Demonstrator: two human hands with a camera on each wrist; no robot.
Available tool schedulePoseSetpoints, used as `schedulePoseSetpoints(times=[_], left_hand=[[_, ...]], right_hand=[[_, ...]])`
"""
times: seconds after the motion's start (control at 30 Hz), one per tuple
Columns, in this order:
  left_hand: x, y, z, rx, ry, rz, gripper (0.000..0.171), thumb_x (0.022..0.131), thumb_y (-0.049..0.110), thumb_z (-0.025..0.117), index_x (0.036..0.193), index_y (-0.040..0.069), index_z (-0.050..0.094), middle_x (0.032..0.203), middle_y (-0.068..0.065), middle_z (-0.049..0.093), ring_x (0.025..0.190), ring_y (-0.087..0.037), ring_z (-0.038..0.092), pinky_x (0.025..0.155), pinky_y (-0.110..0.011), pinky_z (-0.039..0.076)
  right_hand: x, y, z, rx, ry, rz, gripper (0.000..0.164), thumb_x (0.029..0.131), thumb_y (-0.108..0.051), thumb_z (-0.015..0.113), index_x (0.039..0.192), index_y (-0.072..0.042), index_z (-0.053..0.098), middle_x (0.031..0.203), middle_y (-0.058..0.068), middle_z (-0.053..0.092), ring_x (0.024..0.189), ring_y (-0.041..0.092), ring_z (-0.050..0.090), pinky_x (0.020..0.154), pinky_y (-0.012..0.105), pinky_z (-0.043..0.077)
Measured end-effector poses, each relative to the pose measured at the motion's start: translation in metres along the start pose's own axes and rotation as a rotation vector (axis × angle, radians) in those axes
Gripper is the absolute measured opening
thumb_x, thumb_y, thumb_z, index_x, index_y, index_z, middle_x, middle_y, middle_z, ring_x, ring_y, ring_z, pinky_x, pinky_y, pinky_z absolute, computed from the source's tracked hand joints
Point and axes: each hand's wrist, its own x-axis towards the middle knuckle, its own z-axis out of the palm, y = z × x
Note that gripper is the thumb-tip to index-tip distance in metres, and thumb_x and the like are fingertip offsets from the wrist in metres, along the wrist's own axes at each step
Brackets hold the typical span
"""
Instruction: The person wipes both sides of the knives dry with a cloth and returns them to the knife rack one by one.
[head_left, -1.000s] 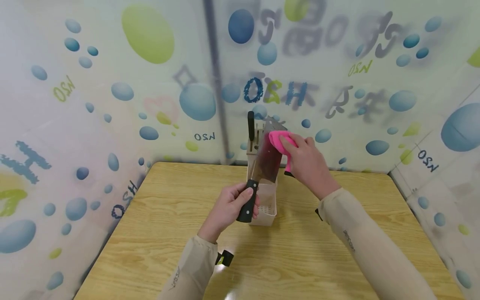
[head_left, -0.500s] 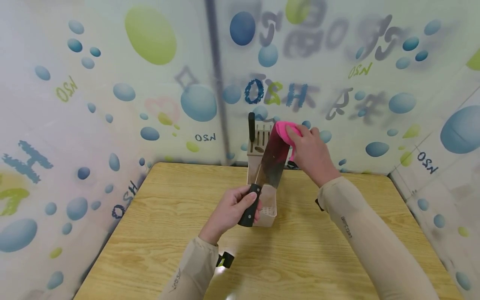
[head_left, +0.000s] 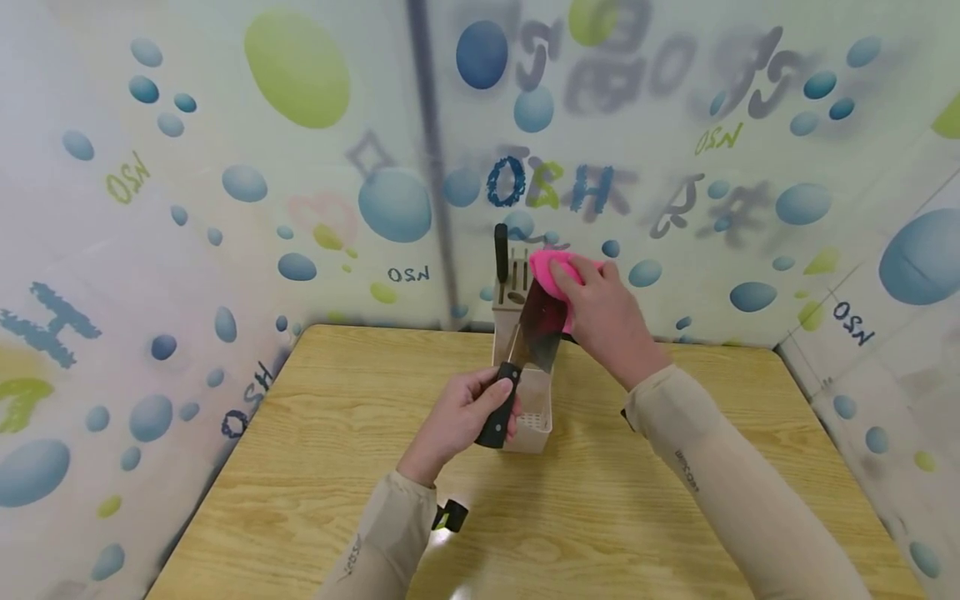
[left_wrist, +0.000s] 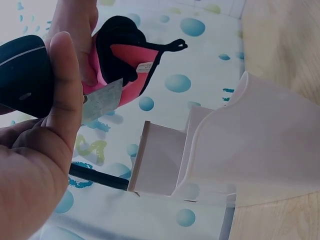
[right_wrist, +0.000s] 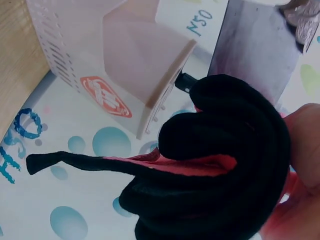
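Note:
My left hand (head_left: 459,417) grips the black handle (head_left: 498,408) of a cleaver, whose broad blade (head_left: 542,329) tilts up and to the right above the table. Bunched in my right hand (head_left: 611,321) is a pink cloth (head_left: 551,271) with black trim, pressed against the blade's upper part and covering its far end. In the right wrist view the folded cloth (right_wrist: 240,135) hangs in thick black-edged folds beside the blade (right_wrist: 250,50). Behind the blade stands a light knife holder (head_left: 510,333); a black-handled knife (head_left: 502,250) is upright in its left slot.
The holder's lower front bin (head_left: 528,437) has a perforated floor. It stands on a wooden table (head_left: 360,400), near the back edge. Patterned walls (head_left: 637,125) with blue and green spots enclose the table at the back and sides.
Along the blade, the cloth in my right hand has shifted up to the right, then back down to the left. My left hand keeps its grip on the handle, nearly still.

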Motion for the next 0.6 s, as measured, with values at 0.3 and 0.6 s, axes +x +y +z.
schedulePoseSetpoints(times=[0.3,0.6], left_hand=[[0.005,0.000,-0.003,-0.001,0.018,0.016,0.037,0.103,0.024,0.047,0.102,-0.012,0.055,0.083,-0.023,0.060,0.061,-0.017,0.064,0.061,-0.039,0.058],[0.007,0.001,-0.003,-0.017,0.041,0.013,0.033,0.103,0.022,0.047,0.098,-0.009,0.057,0.078,-0.014,0.061,0.060,-0.020,0.063,0.060,-0.041,0.058]], right_hand=[[-0.010,-0.017,-0.003,-0.004,-0.008,-0.058,0.069,0.075,-0.001,0.077,0.139,-0.011,0.053,0.134,0.019,0.052,0.105,0.041,0.051,0.072,0.045,0.057],[-0.023,-0.031,-0.003,0.016,-0.011,-0.099,0.063,0.080,-0.001,0.073,0.139,-0.011,0.053,0.133,0.018,0.054,0.108,0.041,0.052,0.084,0.045,0.055]])
